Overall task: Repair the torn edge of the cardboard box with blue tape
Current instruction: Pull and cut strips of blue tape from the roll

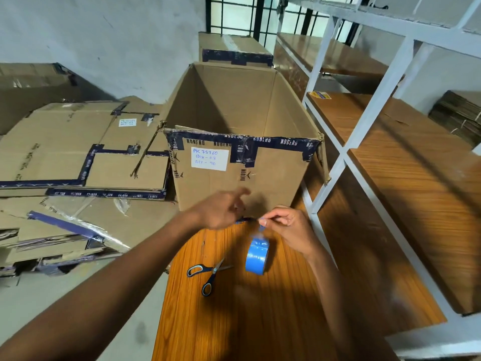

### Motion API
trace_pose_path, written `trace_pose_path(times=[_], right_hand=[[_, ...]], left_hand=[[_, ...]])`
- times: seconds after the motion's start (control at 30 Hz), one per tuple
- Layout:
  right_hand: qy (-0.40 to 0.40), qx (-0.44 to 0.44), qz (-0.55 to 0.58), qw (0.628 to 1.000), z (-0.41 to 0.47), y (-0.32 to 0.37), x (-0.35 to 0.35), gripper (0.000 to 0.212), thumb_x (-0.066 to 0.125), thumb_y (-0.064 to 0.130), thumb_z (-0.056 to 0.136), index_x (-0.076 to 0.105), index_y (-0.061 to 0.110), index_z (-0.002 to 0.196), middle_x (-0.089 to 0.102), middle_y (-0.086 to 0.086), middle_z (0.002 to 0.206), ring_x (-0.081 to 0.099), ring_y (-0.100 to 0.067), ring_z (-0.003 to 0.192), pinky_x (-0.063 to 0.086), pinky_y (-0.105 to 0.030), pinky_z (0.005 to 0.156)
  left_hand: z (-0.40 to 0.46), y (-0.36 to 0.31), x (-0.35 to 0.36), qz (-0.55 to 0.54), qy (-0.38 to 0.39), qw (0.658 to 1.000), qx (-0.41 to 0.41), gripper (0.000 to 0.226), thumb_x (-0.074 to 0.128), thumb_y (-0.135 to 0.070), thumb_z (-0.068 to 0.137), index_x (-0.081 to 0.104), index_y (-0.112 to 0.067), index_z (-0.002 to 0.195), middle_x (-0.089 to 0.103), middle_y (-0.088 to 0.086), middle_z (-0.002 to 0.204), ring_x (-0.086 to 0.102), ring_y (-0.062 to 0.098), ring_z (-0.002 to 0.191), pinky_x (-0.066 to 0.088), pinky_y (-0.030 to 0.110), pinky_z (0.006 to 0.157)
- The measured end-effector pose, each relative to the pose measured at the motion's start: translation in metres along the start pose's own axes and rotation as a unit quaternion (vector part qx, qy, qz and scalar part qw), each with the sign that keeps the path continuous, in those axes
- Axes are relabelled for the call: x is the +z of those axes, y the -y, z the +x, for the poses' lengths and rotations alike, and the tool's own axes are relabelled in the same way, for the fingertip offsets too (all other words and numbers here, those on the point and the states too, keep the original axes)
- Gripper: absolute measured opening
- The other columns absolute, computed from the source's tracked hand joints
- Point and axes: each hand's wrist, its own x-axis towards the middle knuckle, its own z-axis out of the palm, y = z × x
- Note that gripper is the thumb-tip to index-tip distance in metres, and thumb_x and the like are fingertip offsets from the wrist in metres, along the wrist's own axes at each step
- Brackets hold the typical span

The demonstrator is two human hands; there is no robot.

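An open cardboard box (273,175) with dark printed tape along its rim and a white handwritten label stands on the wooden table (260,316). Its front right corner (322,157) is split and ragged. My left hand (221,209) and my right hand (289,225) are close together in front of the box's lower front face. A short dark blue strip runs between them. My right hand pinches the tape, and the blue tape roll (257,255) hangs blurred below its fingers. My left hand seems to pinch the strip's free end, index finger raised.
Blue-handled scissors (209,276) lie on the table left of the roll. Flattened cardboard boxes (78,152) are piled at the left. A white metal rack (364,121) with wooden shelves stands at the right. Another closed box (234,48) sits behind the open one.
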Motion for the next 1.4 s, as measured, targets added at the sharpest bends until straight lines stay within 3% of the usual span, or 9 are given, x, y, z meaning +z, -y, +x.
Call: trace_pose_path(times=[0.17,0.3,0.4,0.53,0.67,0.87,1.1,1.2,1.4], right_hand=[[0.022,0.006,-0.016,1.000,0.009,-0.007,-0.008,0.015,0.081,0.008,0.088,0.080,0.004,0.102,0.079,-0.005,0.096,0.077,-0.027,0.098,0.062,-0.045,0.094],[0.025,0.001,-0.068,0.997,0.012,-0.011,-0.009,0.012,0.080,0.008,0.090,0.081,0.009,0.102,0.079,-0.001,0.095,0.077,-0.022,0.094,0.063,-0.041,0.087],[-0.014,-0.007,-0.153,0.988,0.011,-0.010,-0.012,0.010,0.082,0.018,0.090,0.082,0.020,0.099,0.078,0.012,0.087,0.075,-0.009,0.087,0.061,-0.028,0.078],[-0.107,-0.008,-0.226,0.968,0.013,-0.009,-0.017,0.011,0.085,0.020,0.088,0.084,0.017,0.098,0.076,0.015,0.085,0.070,0.008,0.083,0.053,-0.009,0.073],[-0.160,0.003,-0.245,0.956,0.015,-0.016,-0.017,0.014,0.084,0.023,0.089,0.084,0.017,0.101,0.079,0.010,0.091,0.068,0.013,0.081,0.051,-0.006,0.072],[-0.147,0.023,-0.220,0.964,0.013,-0.017,-0.007,0.014,0.083,0.022,0.090,0.084,0.016,0.103,0.075,0.015,0.087,0.068,0.013,0.084,0.052,-0.005,0.071],[-0.095,0.003,-0.205,0.974,0.012,-0.012,-0.011,0.013,0.082,0.019,0.091,0.083,0.015,0.104,0.076,0.015,0.086,0.072,0.003,0.087,0.057,-0.013,0.074],[-0.086,0.002,-0.204,0.975,0.011,-0.013,-0.013,0.013,0.082,0.020,0.090,0.083,0.016,0.103,0.077,0.013,0.086,0.073,0.001,0.086,0.058,-0.017,0.075],[-0.079,0.001,-0.199,0.977,0.009,-0.012,-0.010,0.015,0.081,0.019,0.091,0.082,0.016,0.106,0.078,0.012,0.089,0.073,-0.001,0.089,0.061,-0.021,0.078]], left_hand=[[-0.020,0.054,0.120,-0.223,0.062,0.961,-0.151,0.119,0.090,-0.044,0.084,0.008,-0.025,0.168,0.067,-0.002,0.144,0.067,0.012,0.123,0.053,0.028,0.103],[-0.013,0.058,0.180,-0.300,0.032,0.933,-0.199,0.108,0.089,-0.022,0.087,0.018,-0.020,0.168,0.064,-0.002,0.146,0.063,0.015,0.129,0.055,0.029,0.105],[-0.006,0.062,0.184,-0.233,0.014,0.955,-0.181,0.075,0.086,-0.041,0.087,0.048,-0.023,0.150,0.069,-0.008,0.129,0.067,0.009,0.113,0.060,0.032,0.100],[-0.004,0.065,0.183,-0.143,0.038,0.976,-0.159,0.086,0.076,-0.076,0.074,0.052,-0.030,0.143,0.071,-0.012,0.121,0.068,0.010,0.111,0.061,0.042,0.097],[-0.003,0.060,0.184,-0.065,0.001,0.980,-0.186,0.084,0.075,-0.078,0.078,0.050,-0.028,0.140,0.069,-0.006,0.120,0.065,0.016,0.108,0.058,0.033,0.085],[-0.007,0.070,0.193,-0.044,0.010,0.981,-0.191,0.092,0.072,-0.084,0.075,0.047,-0.029,0.144,0.069,-0.004,0.126,0.065,0.017,0.113,0.060,0.040,0.096],[-0.034,0.093,0.184,-0.178,-0.045,0.969,-0.164,0.077,0.077,-0.073,0.081,0.055,-0.031,0.141,0.067,-0.011,0.128,0.066,0.009,0.117,0.057,0.023,0.090],[-0.056,0.122,0.177,-0.068,-0.115,0.972,-0.194,0.044,0.063,-0.049,0.102,0.057,-0.027,0.139,0.063,-0.003,0.131,0.066,0.017,0.119,0.054,0.017,0.086],[-0.090,0.153,0.171,0.112,-0.078,0.962,-0.237,0.055,0.054,-0.060,0.103,0.048,-0.034,0.151,0.053,-0.004,0.150,0.046,0.022,0.136,0.048,0.040,0.110]])
